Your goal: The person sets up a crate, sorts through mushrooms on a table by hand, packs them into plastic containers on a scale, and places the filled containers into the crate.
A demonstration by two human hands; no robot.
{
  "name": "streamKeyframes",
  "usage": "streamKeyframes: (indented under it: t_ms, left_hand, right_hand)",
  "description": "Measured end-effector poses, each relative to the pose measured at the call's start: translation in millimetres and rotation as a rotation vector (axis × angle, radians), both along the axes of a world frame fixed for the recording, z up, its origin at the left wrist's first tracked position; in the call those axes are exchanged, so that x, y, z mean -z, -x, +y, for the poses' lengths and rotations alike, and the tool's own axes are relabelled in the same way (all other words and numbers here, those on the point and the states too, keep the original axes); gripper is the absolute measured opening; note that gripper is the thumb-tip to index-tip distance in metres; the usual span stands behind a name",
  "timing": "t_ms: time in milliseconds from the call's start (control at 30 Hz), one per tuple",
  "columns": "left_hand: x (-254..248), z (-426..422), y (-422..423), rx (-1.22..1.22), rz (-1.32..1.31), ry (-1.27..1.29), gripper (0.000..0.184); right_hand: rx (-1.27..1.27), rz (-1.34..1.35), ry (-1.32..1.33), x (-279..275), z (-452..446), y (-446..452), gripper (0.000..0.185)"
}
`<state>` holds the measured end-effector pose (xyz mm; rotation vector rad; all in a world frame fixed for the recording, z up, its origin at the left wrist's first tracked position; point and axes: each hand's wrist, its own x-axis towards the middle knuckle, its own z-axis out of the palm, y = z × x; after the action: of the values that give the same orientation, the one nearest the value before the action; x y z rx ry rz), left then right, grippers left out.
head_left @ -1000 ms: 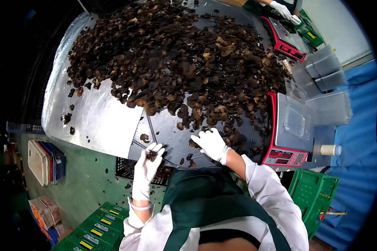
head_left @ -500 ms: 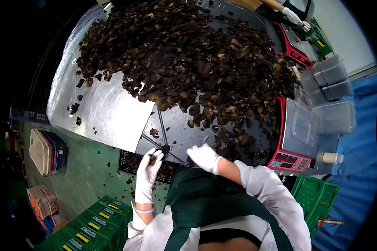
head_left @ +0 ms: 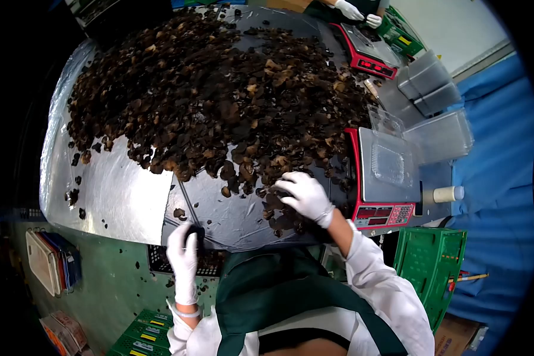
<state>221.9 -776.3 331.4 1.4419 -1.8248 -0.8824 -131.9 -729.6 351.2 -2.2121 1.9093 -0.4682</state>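
Note:
A wide heap of dark brown, fungus-like pieces (head_left: 219, 95) covers much of the table (head_left: 121, 193). My right hand (head_left: 305, 197), in a white glove, is over the heap's near edge, its fingers curled down on dark pieces; whether it grips one is hidden. At the table's front edge is my left hand (head_left: 183, 252), also gloved, with thumb and fingers bent around a dark piece (head_left: 196, 235). A small brown piece (head_left: 180, 213) lies just beyond it. Below that edge, a black crate (head_left: 160, 260) holds more pieces.
A red scale (head_left: 355, 178) with a clear plastic box (head_left: 390, 165) stands at the right, beside stacked clear containers (head_left: 439, 136) and a white roll (head_left: 448, 194). Another person's gloved hands (head_left: 350, 10) are near a second scale (head_left: 371, 67). Green crates (head_left: 427, 267) stand below.
My right hand has moved from the table's front edge out to the loose pieces. My left hand has turned, and a dark piece shows at its fingers. The camera view has shifted.

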Motion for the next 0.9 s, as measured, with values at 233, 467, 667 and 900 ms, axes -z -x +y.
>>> streamKeyframes:
  t_ms: [233,467,667,900]
  left_hand:
    - [11,-9,132,0.666,-0.018,0.247,0.035]
    - [36,-5,156,0.773,-0.253,0.293,0.039]
    - [39,12,138,0.696,-0.075,0.253,0.043]
    - [47,24,161,0.824,-0.289,0.345,0.052]
  right_hand:
    - [0.313,-0.326,-0.177,19,81,41,0.045]
    - [0.399,-0.348,-0.087,16,102,24,0.053]
    - [0.187,-0.226,-0.034,15,85,-1,0.083]
    - [0.127,0.055,0.008,45,66,-14,0.061]
